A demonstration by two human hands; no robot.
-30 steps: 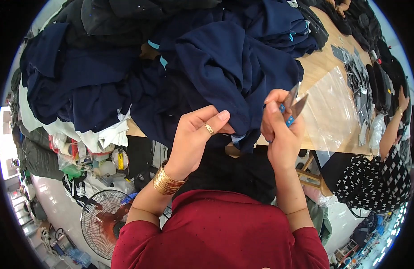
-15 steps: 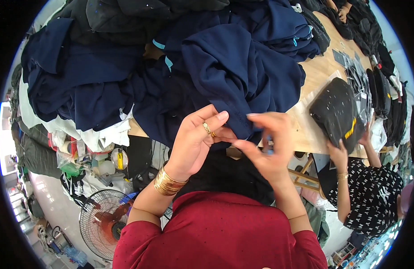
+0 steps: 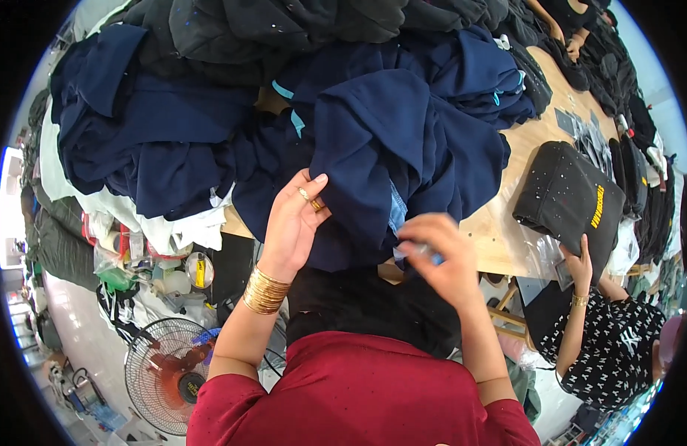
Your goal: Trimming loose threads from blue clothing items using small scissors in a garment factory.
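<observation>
Fingers of the left hand (image 3: 290, 227) pinched the left edge of a navy garment (image 3: 377, 123) — thumb on top, some fingertips lost behind the cloth. Fingers of the right hand (image 3: 446, 256) were half-curled round a small blue object (image 3: 437, 259), blurred and mostly covered by the hand; kind unclear. Couldn't tell whether the right fingertips touched the garment or the pale-blue patch (image 3: 397, 209) on it, just beside them.

Garment lay bunched on the desk (image 3: 488, 230), mid-view, lower folds hiding the near edge; where it met the navy heap (image 3: 172, 149) to the left was hard to make out. Dark clothes (image 3: 284, 30) ran off past the top rim.

Room: pale wood showed right of the garment, between it and a folded black garment (image 3: 566, 193) near a clear plastic bag (image 3: 529, 241).

Counts: two rings (image 3: 305, 193) on the left hand, two light-blue strips (image 3: 282, 90) behind the garment, one fan (image 3: 169, 375) lower left. Two other people — one at right, a hand (image 3: 579, 267) at the black garment's lower edge, body partly cut by the rim; one at upper right, mostly out of view, forearms (image 3: 574, 48) showing.
</observation>
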